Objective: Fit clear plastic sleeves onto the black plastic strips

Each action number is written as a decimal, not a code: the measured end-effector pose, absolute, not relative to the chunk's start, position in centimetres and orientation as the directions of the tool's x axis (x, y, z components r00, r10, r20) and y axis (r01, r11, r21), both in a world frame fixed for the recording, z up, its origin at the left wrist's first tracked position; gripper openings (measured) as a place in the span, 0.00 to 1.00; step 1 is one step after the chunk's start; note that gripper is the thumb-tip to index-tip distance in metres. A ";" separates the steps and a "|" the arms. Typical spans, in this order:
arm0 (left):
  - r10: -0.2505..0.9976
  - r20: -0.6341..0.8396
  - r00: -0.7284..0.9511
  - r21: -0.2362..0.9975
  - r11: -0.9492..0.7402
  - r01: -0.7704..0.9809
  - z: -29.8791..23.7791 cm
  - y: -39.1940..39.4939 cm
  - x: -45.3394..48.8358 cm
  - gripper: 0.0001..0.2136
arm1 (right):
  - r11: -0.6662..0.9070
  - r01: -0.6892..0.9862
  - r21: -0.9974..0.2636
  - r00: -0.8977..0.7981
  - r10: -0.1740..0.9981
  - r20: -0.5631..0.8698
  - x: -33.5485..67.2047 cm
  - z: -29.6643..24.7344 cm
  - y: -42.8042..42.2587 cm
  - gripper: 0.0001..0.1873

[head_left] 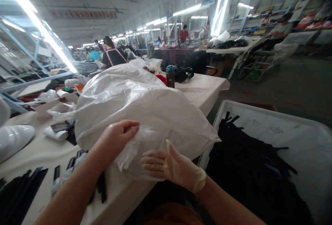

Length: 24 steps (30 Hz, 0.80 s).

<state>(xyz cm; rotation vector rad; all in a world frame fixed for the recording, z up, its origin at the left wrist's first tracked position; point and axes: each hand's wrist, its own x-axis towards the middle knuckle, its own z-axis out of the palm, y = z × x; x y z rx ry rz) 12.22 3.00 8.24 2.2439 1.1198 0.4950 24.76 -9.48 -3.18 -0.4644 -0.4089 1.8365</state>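
A big white plastic bag [145,104], puffed out, lies across the table in front of me. My left hand [119,136], bare, is closed at the bag's near side, its fingers curled in at a crumpled piece of clear plastic [128,155]. The exact grip is partly hidden behind the hand. To the right and a little lower is my right hand [173,166], in a thin pale glove. Its fingers are stretched out and the thumb points up, with nothing held, in front of the bag's lower edge.
Black strips [23,190] and wrapped bundles [70,169] lie on the table [124,197] at left. A white bin [259,117] with black strips stands right. Beyond the bag is a dark bottle [170,76]. People work at tables farther back.
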 end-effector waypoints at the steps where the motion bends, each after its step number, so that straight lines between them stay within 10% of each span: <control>1: 0.801 0.083 0.592 0.619 -0.507 0.599 7.5 1.6 11.8 0.15 | -0.343 -0.843 -0.415 -0.345 0.936 -0.073 24.4 -3.2 -8.9 0.40; 5: 0.810 0.063 0.584 0.644 -0.479 0.596 2.1 -4.5 9.8 0.14 | -0.322 -0.922 -0.216 -0.325 0.945 -0.023 22.3 -4.3 -6.5 0.31; 9: 0.852 -0.091 0.515 0.817 -0.233 0.528 -3.2 -7.5 7.5 0.08 | -0.281 -0.938 -0.202 -0.224 0.938 -0.264 20.4 -5.4 -6.2 0.11; 24: 0.850 -0.096 0.519 0.938 -0.097 0.332 -0.7 -2.0 6.6 0.11 | -0.411 -0.684 -0.602 -0.151 0.888 -0.435 17.6 -3.8 -9.2 0.15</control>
